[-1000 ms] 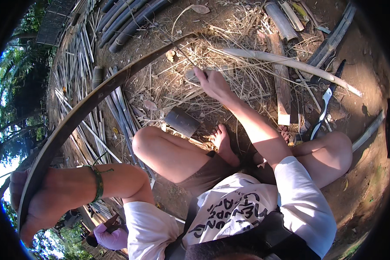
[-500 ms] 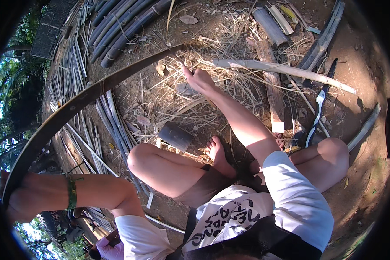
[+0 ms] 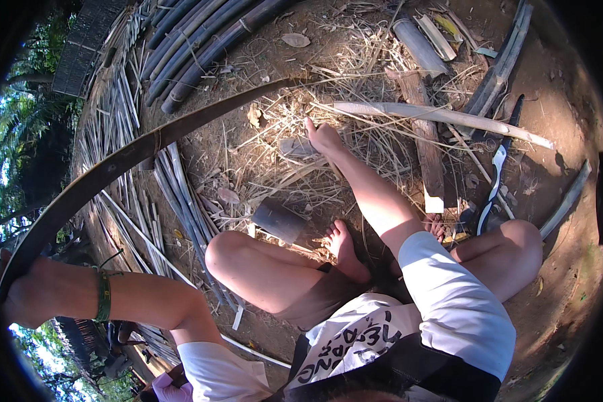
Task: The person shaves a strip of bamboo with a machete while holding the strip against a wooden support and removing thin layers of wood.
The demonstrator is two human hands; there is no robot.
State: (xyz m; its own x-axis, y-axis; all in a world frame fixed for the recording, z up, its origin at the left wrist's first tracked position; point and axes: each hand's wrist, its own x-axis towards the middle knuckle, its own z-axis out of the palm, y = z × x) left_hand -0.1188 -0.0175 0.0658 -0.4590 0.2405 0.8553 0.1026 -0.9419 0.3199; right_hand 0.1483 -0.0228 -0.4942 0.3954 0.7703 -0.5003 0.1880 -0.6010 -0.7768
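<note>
At the far left my left hand [image 3: 30, 291] is closed around the near end of a long, dark bamboo strip [image 3: 117, 161]. The strip arcs away to the upper middle, where its far end lies over pale shavings. My right hand [image 3: 326, 139] is closed in front of me, with the thumb pointing away. A thin brown handle-like piece [image 3: 335, 169] sticks out below that hand; whatever is at its other end is hidden. Between my right hand and the strip's far end I see a gap. Below my right hand lies a short dark bamboo section [image 3: 279, 219].
Dark bamboo poles [image 3: 201, 57] and split strips [image 3: 171, 181] lie to the left. A wooden plank [image 3: 422, 144], a pale split bamboo piece [image 3: 442, 115] and a saw with a white handle [image 3: 494, 177] lie to the right. Dry shavings [image 3: 301, 110] cover the ground ahead.
My right hand has moved slightly right and nearer to me, away from the strip. The strip's far end has shifted to the right. My left hand keeps its grip.
</note>
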